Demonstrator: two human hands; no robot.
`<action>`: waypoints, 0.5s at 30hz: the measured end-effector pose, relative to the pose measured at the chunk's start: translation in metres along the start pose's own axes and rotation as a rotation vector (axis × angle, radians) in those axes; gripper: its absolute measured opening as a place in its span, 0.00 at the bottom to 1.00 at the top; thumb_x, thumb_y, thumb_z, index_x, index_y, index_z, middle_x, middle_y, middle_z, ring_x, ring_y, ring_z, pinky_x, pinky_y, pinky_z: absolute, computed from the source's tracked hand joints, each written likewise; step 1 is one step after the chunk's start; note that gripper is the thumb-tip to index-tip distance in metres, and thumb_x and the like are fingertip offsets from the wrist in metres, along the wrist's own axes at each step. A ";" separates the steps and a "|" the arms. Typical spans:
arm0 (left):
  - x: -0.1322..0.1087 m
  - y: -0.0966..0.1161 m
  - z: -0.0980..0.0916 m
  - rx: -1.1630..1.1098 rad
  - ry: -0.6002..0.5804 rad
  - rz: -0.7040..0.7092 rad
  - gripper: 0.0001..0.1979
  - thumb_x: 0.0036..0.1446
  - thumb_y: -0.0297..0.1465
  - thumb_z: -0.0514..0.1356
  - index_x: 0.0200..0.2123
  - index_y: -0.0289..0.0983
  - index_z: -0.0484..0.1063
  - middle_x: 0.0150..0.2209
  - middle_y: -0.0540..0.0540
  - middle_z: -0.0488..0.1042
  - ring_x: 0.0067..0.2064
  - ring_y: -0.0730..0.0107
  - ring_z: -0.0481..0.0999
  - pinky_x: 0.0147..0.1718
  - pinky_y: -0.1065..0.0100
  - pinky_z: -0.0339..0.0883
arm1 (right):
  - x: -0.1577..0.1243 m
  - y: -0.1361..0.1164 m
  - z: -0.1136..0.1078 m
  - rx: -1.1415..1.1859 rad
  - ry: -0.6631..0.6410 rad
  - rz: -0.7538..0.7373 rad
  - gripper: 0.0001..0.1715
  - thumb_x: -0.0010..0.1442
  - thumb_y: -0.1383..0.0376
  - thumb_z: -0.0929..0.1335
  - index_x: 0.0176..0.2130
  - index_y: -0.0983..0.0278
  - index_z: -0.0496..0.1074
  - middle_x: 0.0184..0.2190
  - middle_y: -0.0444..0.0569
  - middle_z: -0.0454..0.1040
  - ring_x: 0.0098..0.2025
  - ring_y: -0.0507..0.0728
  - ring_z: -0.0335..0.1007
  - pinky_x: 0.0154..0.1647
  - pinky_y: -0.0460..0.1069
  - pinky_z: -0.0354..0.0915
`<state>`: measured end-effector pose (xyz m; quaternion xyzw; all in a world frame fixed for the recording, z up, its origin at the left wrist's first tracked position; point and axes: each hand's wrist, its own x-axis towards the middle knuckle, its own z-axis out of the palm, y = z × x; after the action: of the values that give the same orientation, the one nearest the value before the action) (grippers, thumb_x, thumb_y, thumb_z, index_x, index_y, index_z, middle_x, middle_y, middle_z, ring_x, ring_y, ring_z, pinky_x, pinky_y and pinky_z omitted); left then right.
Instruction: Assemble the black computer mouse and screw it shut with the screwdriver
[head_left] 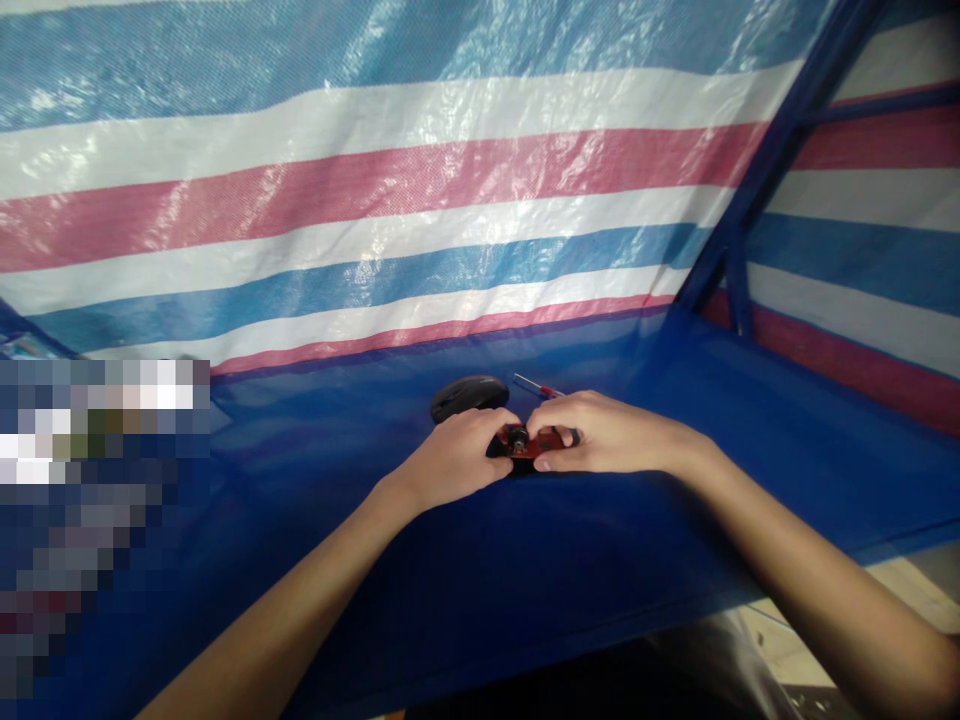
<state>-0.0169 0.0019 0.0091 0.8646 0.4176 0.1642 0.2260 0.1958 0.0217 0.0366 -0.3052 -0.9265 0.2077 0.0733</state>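
Both of my hands grip the opened lower half of a computer mouse (541, 446), whose reddish-brown circuit board and small dark scroll-wheel part show between my fingers. My left hand (454, 452) is closed on its left end, thumb at the near edge. On the right end, my right hand (611, 432) pinches with thumb and curled fingers. Just behind my left hand lies a rounded black mouse cover (466, 395). A thin screwdriver (536, 385) with a red handle rests behind my right hand, its handle end partly hidden by my fingers.
A blue sheet covers the table (450, 580). Striped plastic sheeting (390, 190) hangs behind it, with a blue frame post (757, 200) at the right. The left edge is pixelated and cannot be made out.
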 end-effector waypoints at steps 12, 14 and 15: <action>0.000 0.001 -0.002 -0.084 0.001 -0.030 0.14 0.54 0.36 0.58 0.44 0.39 0.71 0.43 0.47 0.74 0.45 0.63 0.72 0.45 0.64 0.63 | 0.000 0.002 0.001 -0.017 0.007 -0.021 0.12 0.60 0.58 0.65 0.37 0.62 0.74 0.30 0.44 0.75 0.30 0.52 0.69 0.29 0.45 0.57; 0.000 0.000 -0.001 -0.079 0.015 -0.037 0.14 0.53 0.36 0.59 0.43 0.39 0.71 0.42 0.47 0.74 0.45 0.63 0.72 0.45 0.65 0.63 | 0.000 0.001 0.001 -0.027 0.011 -0.035 0.12 0.62 0.60 0.64 0.38 0.62 0.75 0.31 0.44 0.76 0.30 0.51 0.69 0.30 0.45 0.58; 0.000 0.000 -0.002 -0.075 0.023 -0.042 0.14 0.53 0.36 0.59 0.43 0.39 0.70 0.42 0.47 0.74 0.44 0.63 0.72 0.44 0.65 0.63 | 0.000 0.001 0.001 -0.034 0.019 -0.041 0.11 0.62 0.61 0.64 0.39 0.61 0.75 0.31 0.44 0.76 0.31 0.51 0.70 0.31 0.45 0.58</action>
<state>-0.0177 0.0020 0.0105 0.8447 0.4318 0.1848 0.2568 0.1955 0.0220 0.0354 -0.2892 -0.9353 0.1872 0.0811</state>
